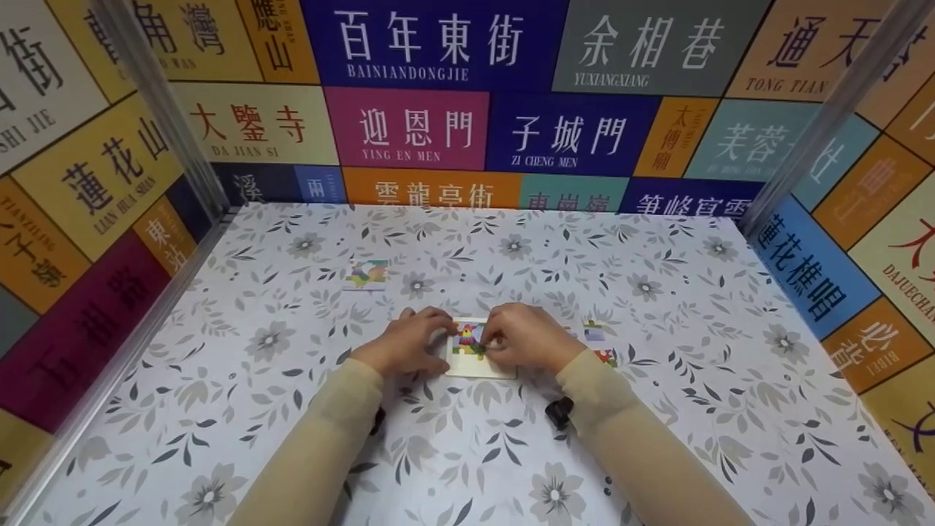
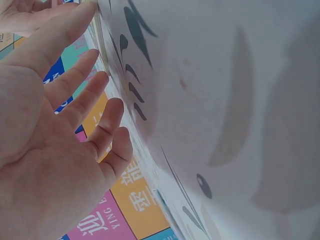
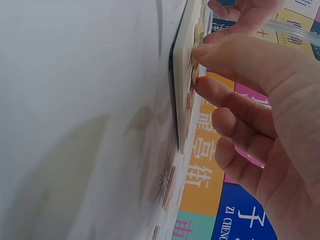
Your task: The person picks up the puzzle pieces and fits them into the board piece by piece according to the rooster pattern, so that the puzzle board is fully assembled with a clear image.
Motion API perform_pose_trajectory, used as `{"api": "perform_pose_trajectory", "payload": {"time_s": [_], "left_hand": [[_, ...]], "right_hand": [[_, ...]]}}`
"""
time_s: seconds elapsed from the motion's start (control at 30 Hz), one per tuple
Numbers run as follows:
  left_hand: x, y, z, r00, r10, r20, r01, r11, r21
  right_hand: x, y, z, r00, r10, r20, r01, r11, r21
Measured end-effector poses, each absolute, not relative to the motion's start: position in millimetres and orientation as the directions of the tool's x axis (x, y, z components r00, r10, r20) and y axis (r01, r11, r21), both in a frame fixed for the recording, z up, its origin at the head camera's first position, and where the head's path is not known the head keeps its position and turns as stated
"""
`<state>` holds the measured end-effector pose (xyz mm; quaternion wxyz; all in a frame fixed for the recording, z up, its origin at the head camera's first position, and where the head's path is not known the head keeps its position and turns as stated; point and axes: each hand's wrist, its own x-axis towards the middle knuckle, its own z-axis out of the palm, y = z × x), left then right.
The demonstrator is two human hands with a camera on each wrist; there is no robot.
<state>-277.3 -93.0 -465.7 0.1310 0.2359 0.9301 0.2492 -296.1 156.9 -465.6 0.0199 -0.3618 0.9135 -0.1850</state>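
Observation:
A small white puzzle board [image 1: 478,361] with a colourful rooster picture lies at the middle of the floral tablecloth [image 1: 657,438]. My left hand [image 1: 405,342] rests at its left edge. In the left wrist view its fingers [image 2: 80,95] are nearly straight, and the forefinger touches the board's rim [image 2: 102,47]. My right hand [image 1: 522,337] is on the board's right side. In the right wrist view its thumb and forefinger tips [image 3: 200,82] pinch a small puzzle piece [image 3: 192,70] against the board's face [image 3: 182,100].
Two loose puzzle pieces [image 1: 593,331] [image 1: 605,357] lie just right of my right hand. A small rooster picture card [image 1: 367,274] lies farther back on the left. Walls printed with coloured signs [image 1: 409,128] and metal posts [image 1: 164,109] enclose the table on three sides.

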Motion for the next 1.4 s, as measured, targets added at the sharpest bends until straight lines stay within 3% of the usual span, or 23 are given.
{"api": "perform_pose_trajectory", "payload": {"time_s": [1.4], "left_hand": [[-276.9,-94.5,-465.7,-0.853,0.51,-0.113,0.385,0.759,0.525]], "right_hand": [[-295.2,157.8,-464.5,-0.728,-0.682,0.074,-0.653,0.656,-0.377]]}}
